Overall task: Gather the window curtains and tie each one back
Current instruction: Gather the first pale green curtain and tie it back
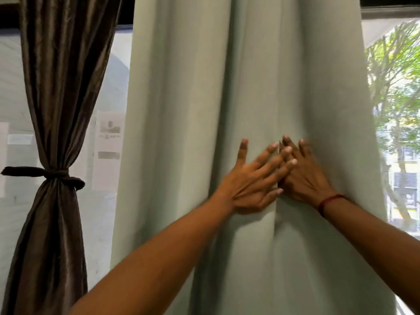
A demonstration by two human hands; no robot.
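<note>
We press our left hand (pixel 254 178), fingers spread, and right hand (pixel 305 178), fingers straight, flat on the pale green curtain (pixel 181 105); beside it the brown curtain (pixel 59 87) hangs tied.

Leafy trees (pixel 395 64) beyond the right pane (pixel 375 30), pale paper notices (pixel 110 130) (print unreadable) on the left glass (pixel 16 92)

You're pressing both hands flat on the pale green curtain (pixel 186 123): left hand (pixel 252 183) fingers spread, overlapping the right hand (pixel 304 178). The brown curtain (pixel 56 87) is hanging left, cinched by its tie-back (pixel 55 174).
</note>
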